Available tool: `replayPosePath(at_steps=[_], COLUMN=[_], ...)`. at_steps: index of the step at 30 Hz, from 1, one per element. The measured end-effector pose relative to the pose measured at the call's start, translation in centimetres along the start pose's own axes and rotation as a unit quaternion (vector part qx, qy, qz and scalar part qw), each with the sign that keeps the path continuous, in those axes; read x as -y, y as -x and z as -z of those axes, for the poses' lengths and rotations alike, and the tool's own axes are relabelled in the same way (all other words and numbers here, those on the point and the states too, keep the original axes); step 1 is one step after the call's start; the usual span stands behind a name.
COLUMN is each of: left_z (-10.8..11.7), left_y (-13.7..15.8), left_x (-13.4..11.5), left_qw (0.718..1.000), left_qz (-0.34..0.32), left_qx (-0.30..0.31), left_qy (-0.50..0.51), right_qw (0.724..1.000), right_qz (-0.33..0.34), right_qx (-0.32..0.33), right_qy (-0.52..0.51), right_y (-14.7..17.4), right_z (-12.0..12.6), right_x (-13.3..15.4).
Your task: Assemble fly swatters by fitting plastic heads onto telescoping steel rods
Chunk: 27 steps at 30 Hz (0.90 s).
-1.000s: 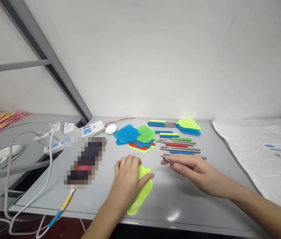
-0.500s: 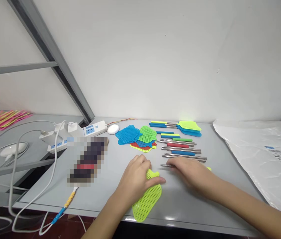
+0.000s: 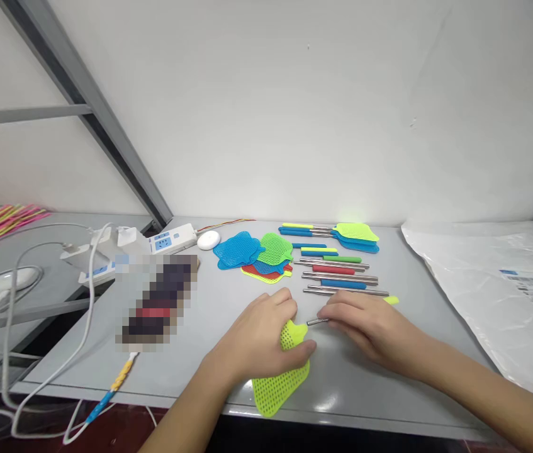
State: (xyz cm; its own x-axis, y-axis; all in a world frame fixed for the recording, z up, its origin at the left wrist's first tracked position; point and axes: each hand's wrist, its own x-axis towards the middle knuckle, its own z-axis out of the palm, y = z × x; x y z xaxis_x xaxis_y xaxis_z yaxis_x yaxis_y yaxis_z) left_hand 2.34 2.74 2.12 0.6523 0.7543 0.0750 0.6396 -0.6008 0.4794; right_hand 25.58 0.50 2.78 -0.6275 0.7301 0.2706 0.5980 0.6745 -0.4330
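Clock directions are being taken from the neck (image 3: 301,330) of the yellow-green mesh head (image 3: 275,393), which is occupying the near part of the worktop (image 3: 365,406), its broad end pointing towards 7 o'clock.

The left hand (image 3: 263,336) is gripping that head, the thumb lying across the mesh and the neck projecting above the thumb. At 3 o'clock the right hand (image 3: 370,324) is pinching a metal rod (image 3: 317,321), whose exposed tip is standing at the neck; whether the two are touching cannot be told. A yellow-green grip (image 3: 391,301) is showing beyond the right hand and is probably belonging to this rod.

In this inspector's judgement, the step in hand is being the alignment of rod and neck, with no seated joint showing. The next move is calling for bringing both onto one line, bracing close to the neck and pressing the rod straight; the thin mesh could be flexing and letting the tip slip.

Further mesh heads (image 3: 235,250) are lying at 11 o'clock, loose rods (image 3: 342,285) at 1 o'clock, and headed swatters (image 3: 355,231) between 12 and 1.
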Motion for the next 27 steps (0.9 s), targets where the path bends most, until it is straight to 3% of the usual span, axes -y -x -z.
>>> replayPosePath(at_steps=[7, 19, 27], left_z=[-0.2, -1.0, -0.6], left_y=[0.1, 0.0, 0.0], left_x=[0.2, 0.7, 1.3], left_qw=[1.0, 0.997, 0.999], left_qz=[-0.001, 0.005, 0.035], left_qx=[0.008, -0.01, 0.016], left_qy=[-0.009, -0.072, -0.012], right_qw=[1.0, 0.994, 0.995], right_qz=[0.013, 0.033, 0.031], right_qx=[0.019, 0.048, 0.048], right_qy=[-0.002, 0.097, 0.083], right_y=[0.0, -0.8, -1.3], right_z=[0.1, 0.5, -0.8], right_x=[-0.3, 0.0, 0.9])
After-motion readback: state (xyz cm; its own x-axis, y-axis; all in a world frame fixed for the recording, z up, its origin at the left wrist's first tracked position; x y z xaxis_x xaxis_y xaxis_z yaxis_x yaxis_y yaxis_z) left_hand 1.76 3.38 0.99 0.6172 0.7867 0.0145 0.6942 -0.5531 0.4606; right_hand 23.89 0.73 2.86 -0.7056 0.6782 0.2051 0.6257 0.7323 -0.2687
